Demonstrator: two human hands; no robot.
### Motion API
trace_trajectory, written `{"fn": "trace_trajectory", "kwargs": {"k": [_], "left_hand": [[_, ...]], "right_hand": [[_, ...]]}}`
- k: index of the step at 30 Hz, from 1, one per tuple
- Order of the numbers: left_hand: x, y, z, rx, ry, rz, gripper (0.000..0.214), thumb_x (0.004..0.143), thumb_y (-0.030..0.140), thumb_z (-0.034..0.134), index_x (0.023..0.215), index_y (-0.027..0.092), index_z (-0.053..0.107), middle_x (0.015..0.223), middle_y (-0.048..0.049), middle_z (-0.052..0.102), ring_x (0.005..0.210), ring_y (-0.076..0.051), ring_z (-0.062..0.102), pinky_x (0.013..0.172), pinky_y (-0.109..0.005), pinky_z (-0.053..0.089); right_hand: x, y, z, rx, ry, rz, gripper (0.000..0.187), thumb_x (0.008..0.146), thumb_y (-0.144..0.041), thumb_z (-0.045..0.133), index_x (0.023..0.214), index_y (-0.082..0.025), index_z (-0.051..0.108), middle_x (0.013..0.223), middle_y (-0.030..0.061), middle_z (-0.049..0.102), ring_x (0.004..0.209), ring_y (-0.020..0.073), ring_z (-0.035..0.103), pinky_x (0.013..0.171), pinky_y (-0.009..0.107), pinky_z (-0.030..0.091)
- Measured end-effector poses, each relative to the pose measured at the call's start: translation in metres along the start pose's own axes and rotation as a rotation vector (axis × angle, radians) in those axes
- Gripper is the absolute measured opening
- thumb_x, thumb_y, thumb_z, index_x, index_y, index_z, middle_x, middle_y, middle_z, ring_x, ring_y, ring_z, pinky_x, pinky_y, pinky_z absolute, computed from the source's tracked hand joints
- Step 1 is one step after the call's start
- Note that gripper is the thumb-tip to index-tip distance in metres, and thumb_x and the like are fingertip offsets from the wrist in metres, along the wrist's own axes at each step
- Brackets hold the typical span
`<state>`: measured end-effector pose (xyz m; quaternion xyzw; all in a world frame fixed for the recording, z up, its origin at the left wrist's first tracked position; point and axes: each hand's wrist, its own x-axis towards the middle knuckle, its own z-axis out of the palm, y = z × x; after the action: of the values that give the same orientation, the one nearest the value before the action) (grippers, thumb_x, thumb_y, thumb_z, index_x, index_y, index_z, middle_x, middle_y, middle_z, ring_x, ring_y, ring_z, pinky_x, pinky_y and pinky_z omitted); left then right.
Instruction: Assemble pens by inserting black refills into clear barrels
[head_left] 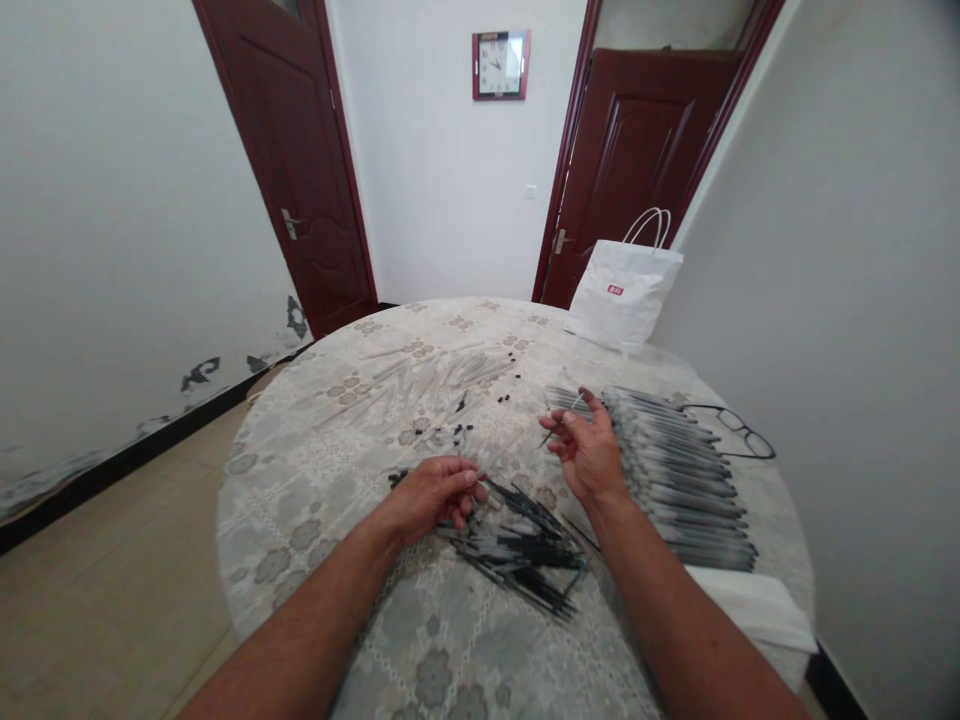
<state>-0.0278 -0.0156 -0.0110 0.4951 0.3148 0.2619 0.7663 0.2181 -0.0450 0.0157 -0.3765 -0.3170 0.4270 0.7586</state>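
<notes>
My left hand (pixel 439 492) rests on the round table (pixel 315 520), fingers curled around a clear pen barrel (pixel 501 455) that points away to the right. My right hand (pixel 586 450) is raised a little above the table and pinches a thin pen refill (pixel 561 420) between thumb and fingers. Between and below my hands lies a loose heap of black refills (pixel 525 550). Right of my right hand runs a long neat row of assembled pens (pixel 679 475). Clear empty barrels (pixel 427 380) and small black caps (pixel 504 385) lie scattered further back.
A white paper bag (pixel 622 290) stands at the table's far right edge. Black-framed glasses (pixel 739 428) lie beside the pen row. A white sheet (pixel 757 605) lies at the near right edge. Two dark red doors and a wall clock (pixel 500 64) are behind.
</notes>
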Motion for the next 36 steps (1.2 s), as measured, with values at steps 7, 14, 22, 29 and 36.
{"fn": "trace_trajectory", "kwargs": {"k": [7,14,22,29,36], "left_hand": [[-0.001,0.002,0.003,0.015,0.03,-0.026,0.035,0.077,0.037,0.077,0.099,0.012,0.066,0.083,-0.0085,0.071,0.05,-0.008,0.055,0.045,-0.021,0.051],[0.0,-0.001,0.001,0.019,0.016,-0.015,0.033,0.079,0.036,0.075,0.099,0.011,0.067,0.084,-0.0093,0.07,0.052,-0.009,0.056,0.048,-0.023,0.053],[0.0,-0.002,0.0,0.027,0.002,-0.011,0.033,0.08,0.036,0.074,0.1,0.011,0.067,0.085,-0.0097,0.07,0.053,-0.009,0.056,0.049,-0.023,0.053],[0.0,-0.002,0.0,0.026,0.003,-0.004,0.033,0.081,0.035,0.073,0.102,0.01,0.066,0.085,-0.0103,0.069,0.053,-0.009,0.055,0.049,-0.023,0.053],[0.001,-0.002,-0.002,0.002,0.03,0.004,0.034,0.08,0.036,0.073,0.102,0.011,0.066,0.08,-0.0078,0.068,0.051,-0.009,0.053,0.048,-0.024,0.052]], "right_hand": [[0.007,0.001,-0.004,0.012,0.117,-0.064,0.063,0.074,-0.035,0.077,0.125,-0.031,0.04,0.086,-0.0033,0.071,0.077,0.0173,0.073,0.047,0.018,0.054],[0.008,0.002,-0.003,-0.019,0.127,-0.093,0.064,0.073,-0.036,0.077,0.124,-0.03,0.038,0.085,-0.0033,0.071,0.076,0.0174,0.073,0.046,0.019,0.054],[0.009,0.004,-0.005,-0.053,0.136,-0.112,0.062,0.075,-0.035,0.075,0.125,-0.029,0.038,0.087,-0.0016,0.071,0.076,0.0185,0.073,0.046,0.019,0.054],[0.01,0.006,-0.007,-0.095,0.152,-0.123,0.064,0.075,-0.038,0.075,0.126,-0.028,0.038,0.086,-0.0014,0.071,0.075,0.0182,0.073,0.046,0.019,0.054],[0.002,0.009,0.0,-0.196,0.111,-0.16,0.061,0.079,-0.041,0.071,0.128,-0.026,0.038,0.089,0.0017,0.073,0.08,0.0207,0.074,0.049,0.023,0.057]]}}
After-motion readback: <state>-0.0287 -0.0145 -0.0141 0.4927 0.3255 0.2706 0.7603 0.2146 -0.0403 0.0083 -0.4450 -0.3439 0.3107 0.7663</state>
